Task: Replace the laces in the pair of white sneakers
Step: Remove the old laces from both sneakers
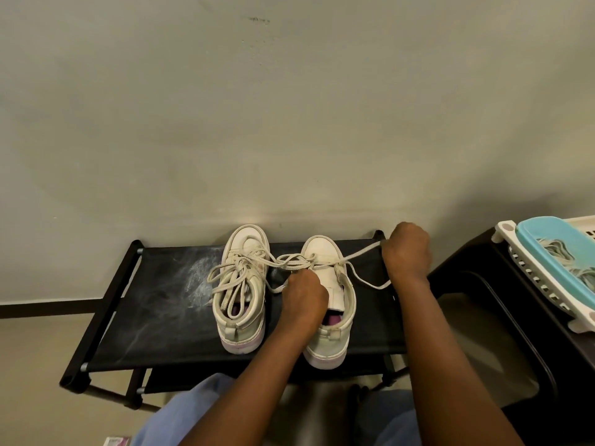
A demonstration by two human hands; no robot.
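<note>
Two white sneakers stand side by side on a black fabric rack (pixel 154 310), toes to the wall. The left sneaker (pixel 240 304) carries a loose heap of off-white lace over its opening. The right sneaker (pixel 331 317) has its tongue laid bare. My left hand (pixel 304 296) rests on the right sneaker's left side, fingers curled at the lace by the eyelets. My right hand (pixel 407 252) is raised to the right of that shoe and grips a lace (pixel 360 254) pulled taut from its front eyelets. A slack loop of lace hangs beneath the taut part.
A pale wall rises right behind the rack. White dusty smears mark the rack's left part. To the right a dark stand (pixel 483 317) carries a white slotted basket (pixel 547 284) and a turquoise tray (pixel 560 252) with more laces. My blue-clad knees (pixel 199 413) sit below the rack.
</note>
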